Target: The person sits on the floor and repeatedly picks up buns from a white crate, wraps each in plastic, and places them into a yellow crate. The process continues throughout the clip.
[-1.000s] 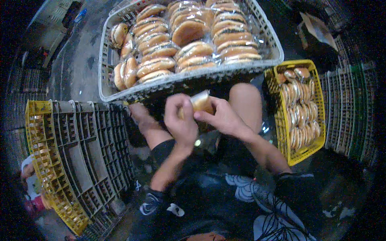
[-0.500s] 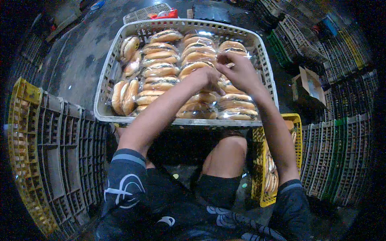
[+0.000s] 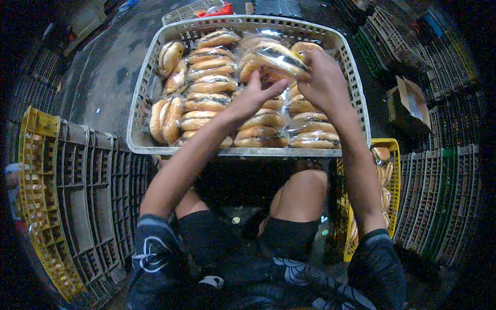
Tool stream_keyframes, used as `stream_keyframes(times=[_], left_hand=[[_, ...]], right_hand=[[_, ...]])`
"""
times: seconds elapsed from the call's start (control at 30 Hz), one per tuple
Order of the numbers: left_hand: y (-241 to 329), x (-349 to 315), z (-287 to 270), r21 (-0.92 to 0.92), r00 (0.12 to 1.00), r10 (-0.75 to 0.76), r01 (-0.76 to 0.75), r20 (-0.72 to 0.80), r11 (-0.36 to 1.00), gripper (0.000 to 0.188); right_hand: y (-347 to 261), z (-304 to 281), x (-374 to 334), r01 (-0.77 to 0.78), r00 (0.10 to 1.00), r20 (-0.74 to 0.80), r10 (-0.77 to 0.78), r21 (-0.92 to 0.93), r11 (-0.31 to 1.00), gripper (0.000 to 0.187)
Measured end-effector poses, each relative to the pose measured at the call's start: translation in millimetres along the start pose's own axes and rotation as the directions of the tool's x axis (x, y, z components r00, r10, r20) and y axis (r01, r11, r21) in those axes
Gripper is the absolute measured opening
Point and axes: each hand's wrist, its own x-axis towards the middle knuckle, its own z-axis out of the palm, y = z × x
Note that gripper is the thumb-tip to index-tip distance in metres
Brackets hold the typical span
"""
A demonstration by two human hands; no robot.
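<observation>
A white plastic crate (image 3: 248, 151) holds rows of filled buns in clear wrappers. Above the rows, a wrapped bun (image 3: 274, 58) with a dark filling is lifted and tilted, its right end gripped by my right hand (image 3: 326, 82). Just below that bun, my left hand (image 3: 254, 98) is open, thumb and fingers apart, with nothing visible in it. Other wrapped buns (image 3: 209, 101) lie in columns beneath and beside both hands. Part of the right column is hidden by my right hand and forearm.
A yellow crate (image 3: 394, 181) with more buns stands low at my right. Stacked grey and yellow crates (image 3: 41, 124) rise at my left. An open cardboard box (image 3: 411, 101) and further crate stacks (image 3: 439, 201) are at the right. A red object (image 3: 219, 9) lies beyond the white crate.
My right hand has taken hold of a wrapped bun and raised it above the rows. My left hand has opened and moved slightly left. The view has shifted a little.
</observation>
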Motion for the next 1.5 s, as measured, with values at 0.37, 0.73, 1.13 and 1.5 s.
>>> stream_keyframes(times=[0.37,0.73,1.13,1.5], left_hand=[[-19.7,-240.4,86.5,-0.110,0.996,-0.063,0.069,0.058,0.991,0.086],[-11.7,-258.4,75.2,-0.679,0.965,-0.038,0.210,0.259,0.704,0.085],[-18.2,-284.9,88.2,-0.278,0.992,0.064,-0.093,-0.113,0.956,0.026],[-9.0,-282.2,92.7,0.153,0.988,0.065,-0.043,-0.140,0.987,0.025]], right_hand=[[-100.0,1.3,-254.6,-0.370,0.896,0.127,0.425,0.742,0.559,0.015],[-116.2,-6.9,-278.7,-0.321,0.887,0.403,0.225,0.889,-0.328,0.023],[-149.8,-9.5,-267.7,-0.311,0.911,0.283,0.300,0.949,0.051,0.031],[-150.7,-4.3,-262.8,-0.302,0.933,0.261,0.250,0.943,0.144,0.013]])
